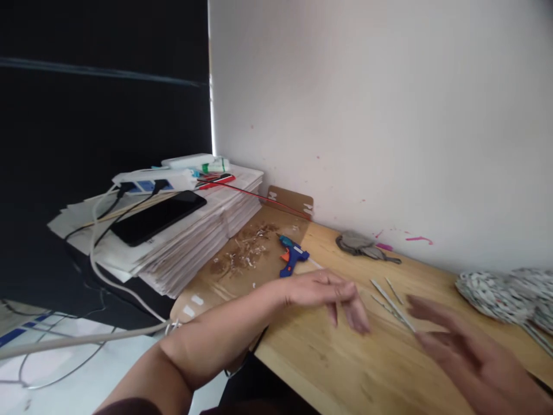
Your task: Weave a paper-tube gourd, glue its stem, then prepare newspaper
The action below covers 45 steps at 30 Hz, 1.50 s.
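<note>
My left hand (326, 297) hovers over the wooden table with its fingers loosely apart and drooping, nothing in them. To the right, my right hand (469, 357) is blurred by motion; its fingers are spread with a gap between them. A thin pale rolled-paper stick (392, 304) ends at the right fingertips; whether they touch it cannot be made out. Beside it lie a short thin stick (394, 291) and another thin piece (386, 306). A blue glue gun (294, 253) with an orange trigger lies just beyond my left wrist.
A tall paper stack (194, 248) at left bears a black phone (159, 218) and a white power strip (155, 181) with cables. Brown cardboard (207, 294) holds glue scraps. A grey cloth item (360, 245) lies by the wall; a braided paper bundle (496, 294) is at right.
</note>
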Tool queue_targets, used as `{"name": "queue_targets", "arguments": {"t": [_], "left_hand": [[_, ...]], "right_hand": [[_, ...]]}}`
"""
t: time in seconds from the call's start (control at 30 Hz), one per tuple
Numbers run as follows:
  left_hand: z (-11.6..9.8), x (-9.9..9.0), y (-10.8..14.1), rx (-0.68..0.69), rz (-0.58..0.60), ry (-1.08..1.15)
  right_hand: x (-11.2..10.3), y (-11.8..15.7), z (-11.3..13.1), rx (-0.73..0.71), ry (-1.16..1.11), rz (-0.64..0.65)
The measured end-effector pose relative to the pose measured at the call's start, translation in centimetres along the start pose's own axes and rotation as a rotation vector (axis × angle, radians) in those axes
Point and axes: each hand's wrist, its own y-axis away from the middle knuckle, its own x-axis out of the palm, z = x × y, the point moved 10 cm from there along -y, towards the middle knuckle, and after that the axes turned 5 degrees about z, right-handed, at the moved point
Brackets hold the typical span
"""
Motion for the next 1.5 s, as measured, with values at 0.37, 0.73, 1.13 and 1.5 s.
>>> {"name": "queue_targets", "arguments": {"t": [0.37, 0.73, 1.13, 1.5], "left_hand": [[1.0, 5.3, 1.2, -0.135, 0.069, 0.131], [-12.6, -3.9, 18.8, -0.172, -1.111, -1.105], [-18.5, -4.5, 38.1, -1.048, -1.710, -1.451], [-17.1, -4.4, 40.4, -1.021, -1.706, -1.311]], "right_hand": [[12.5, -0.3, 7.8, 0.059, -0.697, 0.288], [10.0, -0.7, 4.5, 0.145, -0.648, 0.040], [11.1, -1.2, 4.0, 0.104, -0.536, 0.083], [14.5, -2.7, 9.4, 0.055, -0.459, 0.387]]}}
